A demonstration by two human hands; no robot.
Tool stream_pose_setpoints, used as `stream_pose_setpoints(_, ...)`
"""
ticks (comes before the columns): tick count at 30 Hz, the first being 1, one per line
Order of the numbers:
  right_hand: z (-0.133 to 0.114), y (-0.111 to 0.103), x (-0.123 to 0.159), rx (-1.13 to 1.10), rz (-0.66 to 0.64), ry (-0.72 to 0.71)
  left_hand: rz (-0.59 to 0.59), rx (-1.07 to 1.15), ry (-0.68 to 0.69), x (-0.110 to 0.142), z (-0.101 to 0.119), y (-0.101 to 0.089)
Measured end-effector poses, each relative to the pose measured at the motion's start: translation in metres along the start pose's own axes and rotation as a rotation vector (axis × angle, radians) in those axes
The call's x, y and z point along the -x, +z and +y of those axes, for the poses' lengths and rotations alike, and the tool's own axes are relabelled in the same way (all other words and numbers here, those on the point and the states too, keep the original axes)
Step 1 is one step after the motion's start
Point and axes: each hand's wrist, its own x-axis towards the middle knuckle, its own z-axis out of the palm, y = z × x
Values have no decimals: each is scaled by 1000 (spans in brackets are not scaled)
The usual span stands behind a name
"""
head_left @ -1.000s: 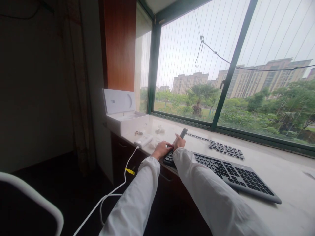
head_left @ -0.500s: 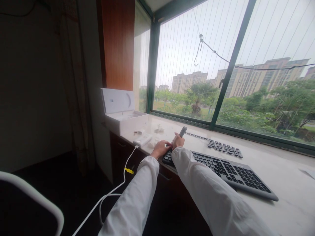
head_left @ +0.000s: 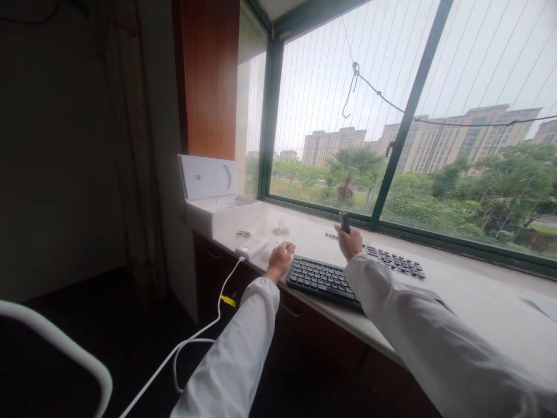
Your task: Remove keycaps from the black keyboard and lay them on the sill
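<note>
A dark keyboard (head_left: 319,278) lies on the pale window counter (head_left: 478,296). My left hand (head_left: 281,259) hovers just off the keyboard's left end, fingers curled loosely, holding nothing that I can see. My right hand (head_left: 349,241) is raised beyond the keyboard's far edge and grips a small dark tool (head_left: 344,221) that points upward. Rows of loose dark keycaps (head_left: 394,261) lie on the counter behind the keyboard, just right of my right hand. Both arms wear white sleeves.
An open white box (head_left: 217,203) stands at the counter's left end. A white adapter (head_left: 251,248) lies before it, its white cable (head_left: 209,331) hanging to the floor. Small bits lie near the box. A white chair rail (head_left: 56,348) is at lower left. The window runs behind.
My right hand has lifted off the keyboard's left end and moved right and back with the tool. My left hand has lifted slightly off the keyboard's left end.
</note>
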Motion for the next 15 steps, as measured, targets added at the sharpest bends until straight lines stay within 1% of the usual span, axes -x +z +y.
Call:
stream_pose_setpoints(4, 42, -59, -11, 205, 37, -89, -35, -56, 24, 0, 1, 0)
stream_pose_setpoints(6, 65, -90, -15, 318, 51, -107, -50, -63, 26, 0, 2, 0)
stream_pose_setpoints(10, 110, -150, -22, 546, 38, -44, -71, -33, 26, 1, 5, -3)
stream_pose_setpoints(11, 121, -164, -24, 592, 60, -9, -70, -27, 22, 2, 6, -3)
stream_pose_setpoints(13, 146, -188, -27, 661, 81, 41, -66, -17, 20, 3, 9, -5)
stream_pose_setpoints(15, 173, -207, -29, 719, 132, 99, -68, -13, 35, 4, 11, -6)
